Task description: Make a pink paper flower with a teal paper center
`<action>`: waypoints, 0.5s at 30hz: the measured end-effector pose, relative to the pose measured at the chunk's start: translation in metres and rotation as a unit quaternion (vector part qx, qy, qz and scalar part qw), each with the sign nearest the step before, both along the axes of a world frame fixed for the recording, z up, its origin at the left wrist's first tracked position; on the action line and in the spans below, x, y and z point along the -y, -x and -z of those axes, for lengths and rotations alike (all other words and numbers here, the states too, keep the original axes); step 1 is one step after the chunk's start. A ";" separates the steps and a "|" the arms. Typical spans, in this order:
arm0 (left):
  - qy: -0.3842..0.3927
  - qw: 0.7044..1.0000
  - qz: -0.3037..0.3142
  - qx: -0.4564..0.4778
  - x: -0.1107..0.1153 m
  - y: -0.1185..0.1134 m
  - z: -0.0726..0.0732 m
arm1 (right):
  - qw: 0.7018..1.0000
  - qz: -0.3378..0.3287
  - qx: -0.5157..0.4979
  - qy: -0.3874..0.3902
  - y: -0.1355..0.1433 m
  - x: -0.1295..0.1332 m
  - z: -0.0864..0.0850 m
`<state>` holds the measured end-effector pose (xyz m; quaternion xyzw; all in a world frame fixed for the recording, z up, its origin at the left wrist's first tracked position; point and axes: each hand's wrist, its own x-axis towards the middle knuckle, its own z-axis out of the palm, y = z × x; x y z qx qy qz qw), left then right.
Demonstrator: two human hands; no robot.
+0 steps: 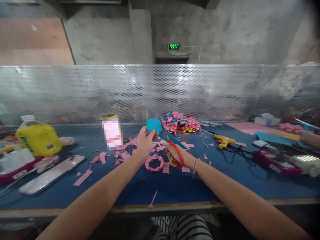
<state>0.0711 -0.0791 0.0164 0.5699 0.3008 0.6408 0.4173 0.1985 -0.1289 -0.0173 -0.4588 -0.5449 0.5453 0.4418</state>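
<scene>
My left hand pinches a round piece of blue paper, held up above the table. In my right hand is a pair of scissors with red handles; their blades point up and left, right beside the blue paper's edge. Whether the blades touch the paper I cannot tell. A strip of blue paper shows just behind the scissors. Below my hands, a ring of folded pink paper lies on the blue table surface, with pink paper scraps scattered around it.
Behind my hands sits a heap of pink and blue paper flowers. To the right are a yellow glue gun and a purple power strip with cables. On the left stand a bottle of yellow liquid and a phone. A perforated metal screen closes the back.
</scene>
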 end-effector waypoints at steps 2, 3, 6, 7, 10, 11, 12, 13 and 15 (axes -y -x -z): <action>0.011 1.000 -0.006 -0.014 -0.001 0.001 -0.002 | 0.999 -0.003 -0.021 0.028 0.000 0.001 -0.002; 0.011 1.000 -0.005 -0.025 -0.001 0.002 -0.002 | 0.998 -0.007 -0.041 0.048 0.000 0.001 -0.003; 0.007 0.998 0.009 -0.054 0.000 0.000 0.001 | 0.992 -0.019 -0.100 0.080 -0.001 0.001 -0.003; 0.007 0.998 0.015 -0.057 0.000 -0.001 0.003 | 0.991 -0.018 -0.105 0.076 -0.001 0.000 -0.002; 0.011 0.998 0.031 -0.046 0.000 -0.003 0.009 | 0.995 -0.009 -0.086 0.041 -0.001 -0.002 0.001; 0.009 0.999 0.036 -0.040 -0.001 -0.004 0.010 | 0.997 -0.009 -0.074 0.029 -0.001 -0.002 0.003; 0.007 0.999 0.039 -0.035 -0.001 -0.004 0.010 | 0.998 -0.013 -0.061 0.018 -0.001 -0.003 0.003; 0.005 0.999 0.040 -0.031 -0.001 -0.004 0.010 | 0.999 -0.019 -0.047 0.011 -0.002 -0.004 0.004; 0.005 0.999 0.037 -0.022 -0.002 -0.003 0.008 | 1.000 -0.021 -0.016 0.006 -0.002 -0.005 0.005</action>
